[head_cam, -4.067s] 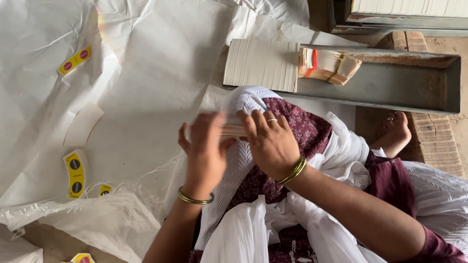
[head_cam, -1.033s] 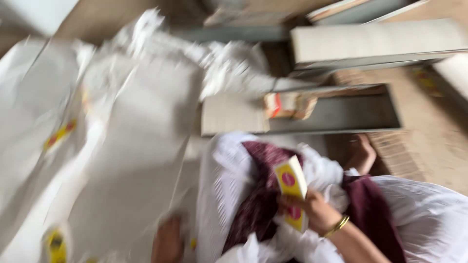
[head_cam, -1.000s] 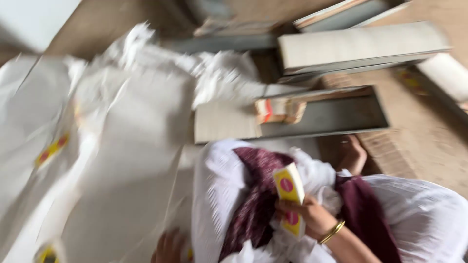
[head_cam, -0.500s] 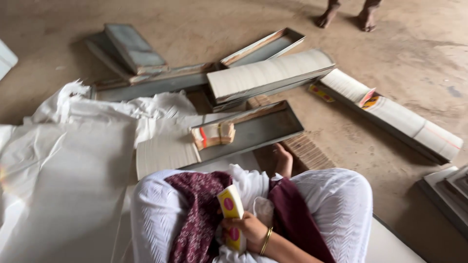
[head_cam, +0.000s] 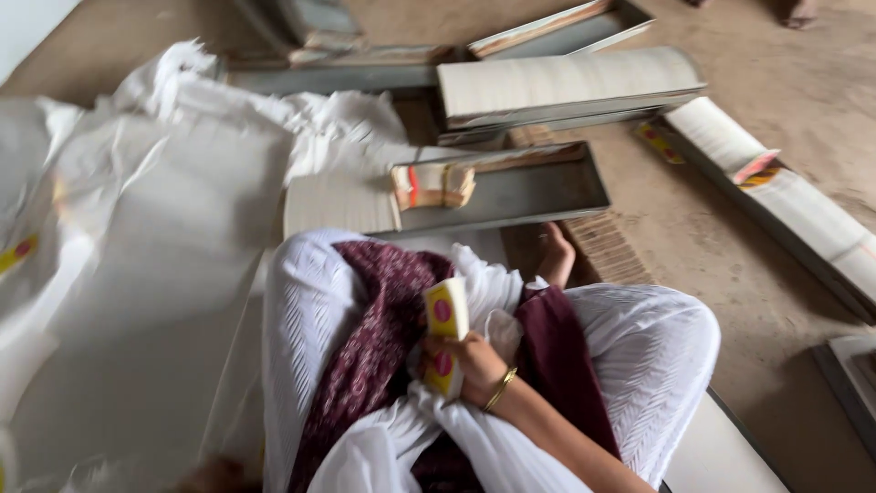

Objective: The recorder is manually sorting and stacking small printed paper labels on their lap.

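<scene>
**Right hand grips a yellow packet in your lap**

Around you, at 12 o'clock from your lap, lies a grey metal tray [head_cam: 538,187] with one small banded bundle [head_cam: 433,185] at its left end and a pale stack of sheets [head_cam: 339,203] just beside it at 9 o'clock. Beyond that tray, at 12 o'clock, a long white stack [head_cam: 566,84] rests on another tray. At 2 o'clock a long row of white sheets [head_cam: 785,196] runs along the floor [head_cam: 757,100], with a coloured slip poking out of it. At 9 o'clock a wide crumpled white sheet [head_cam: 137,274] covers the ground; a yellow label [head_cam: 18,251] shows at its left edge. Your bare foot [head_cam: 557,256] sits between the tray and your knee. Nothing lies between your hand and the tray but your own white-clad knees.

Counted: one packet in hand, one banded bundle, at least four trays in view, one foot of yours, and one foot of another person at the top right corner.

The packet [head_cam: 445,336] is a slim yellow block, upright and slightly tilted, with two pink round marks on its face, one high and one low. It stands in your lap over the maroon cloth [head_cam: 383,329].

Your right hand [head_cam: 470,365] has its fingers closed round the packet's lower half; a gold bangle [head_cam: 500,388] circles the wrist. Your left hand [head_cam: 214,475] is only a blur at the bottom edge, at 7 o'clock, so you cannot tell how its fingers stand.
</scene>
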